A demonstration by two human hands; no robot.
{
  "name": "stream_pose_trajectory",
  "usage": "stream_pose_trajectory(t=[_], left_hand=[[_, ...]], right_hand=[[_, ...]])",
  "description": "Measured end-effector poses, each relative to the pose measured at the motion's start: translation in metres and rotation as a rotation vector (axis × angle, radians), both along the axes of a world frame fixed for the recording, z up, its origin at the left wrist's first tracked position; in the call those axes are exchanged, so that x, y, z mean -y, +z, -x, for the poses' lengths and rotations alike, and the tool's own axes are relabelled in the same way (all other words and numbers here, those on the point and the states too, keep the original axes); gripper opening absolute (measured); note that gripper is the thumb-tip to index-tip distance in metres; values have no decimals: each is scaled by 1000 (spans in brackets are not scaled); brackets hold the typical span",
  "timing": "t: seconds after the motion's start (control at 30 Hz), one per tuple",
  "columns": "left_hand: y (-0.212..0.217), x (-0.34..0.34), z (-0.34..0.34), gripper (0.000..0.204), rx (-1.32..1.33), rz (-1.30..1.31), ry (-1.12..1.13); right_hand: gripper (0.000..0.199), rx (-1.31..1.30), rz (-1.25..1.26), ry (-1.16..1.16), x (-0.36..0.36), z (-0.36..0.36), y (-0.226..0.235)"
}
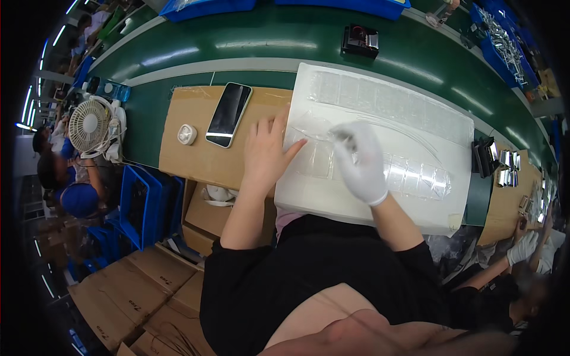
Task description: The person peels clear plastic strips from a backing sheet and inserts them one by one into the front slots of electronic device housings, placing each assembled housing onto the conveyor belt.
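My left hand [266,148] is bare and open. Its fingers are spread over the border between a flat cardboard sheet [196,155] and a white padded board [314,202], the thumb pointing onto the board. My right hand [361,163] wears a white glove and hovers over the board's middle, fingers curled together; what they hold, if anything, cannot be made out. Clear plastic film [313,126] lies between the two hands. Rows of clear film pieces [368,94] run along the board's far side, with another clear strip [418,178] right of my glove.
On the cardboard lie a smartphone [229,114] and a white earbud case [187,134]. A white fan [90,124] stands left, above blue crates [139,204]. Black-and-silver parts [360,41] sit beyond the board, with a black piece [484,157] at its right. A co-worker's gloved hand [522,248] shows at right.
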State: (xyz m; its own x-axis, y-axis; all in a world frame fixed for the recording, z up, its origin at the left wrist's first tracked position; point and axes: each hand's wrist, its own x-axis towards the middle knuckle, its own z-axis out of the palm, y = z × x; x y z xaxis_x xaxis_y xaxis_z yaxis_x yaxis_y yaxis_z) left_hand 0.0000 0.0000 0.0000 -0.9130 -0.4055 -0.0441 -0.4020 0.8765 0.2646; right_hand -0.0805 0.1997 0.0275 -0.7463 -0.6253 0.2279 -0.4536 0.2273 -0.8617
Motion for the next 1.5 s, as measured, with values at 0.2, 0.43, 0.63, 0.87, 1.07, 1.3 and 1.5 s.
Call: stream_pose_trajectory(t=[0.2,0.43,0.63,0.87,1.07,1.3,1.5], left_hand=[[-4,23,25,14,-64,-639,-120],[-21,43,17,10,-20,-1466,179],[-18,42,24,8,110,-1473,219],[-38,38,18,9,53,-1457,102],[-23,30,20,10,17,-1360,206],[10,98,19,49,-59,-1207,-432],[26,130,83,83,-352,-1676,-621]], right_hand=[[39,-68,64,217,36,-19,-38],[52,-176,-48,154,47,-11,-55],[46,-146,49,195,44,-8,-58],[22,-399,201,203,36,-22,-62],[19,-422,345,415,12,-46,-24],[23,656,626,-293,-32,9,-15],[22,780,807,-429,-43,40,-23]])
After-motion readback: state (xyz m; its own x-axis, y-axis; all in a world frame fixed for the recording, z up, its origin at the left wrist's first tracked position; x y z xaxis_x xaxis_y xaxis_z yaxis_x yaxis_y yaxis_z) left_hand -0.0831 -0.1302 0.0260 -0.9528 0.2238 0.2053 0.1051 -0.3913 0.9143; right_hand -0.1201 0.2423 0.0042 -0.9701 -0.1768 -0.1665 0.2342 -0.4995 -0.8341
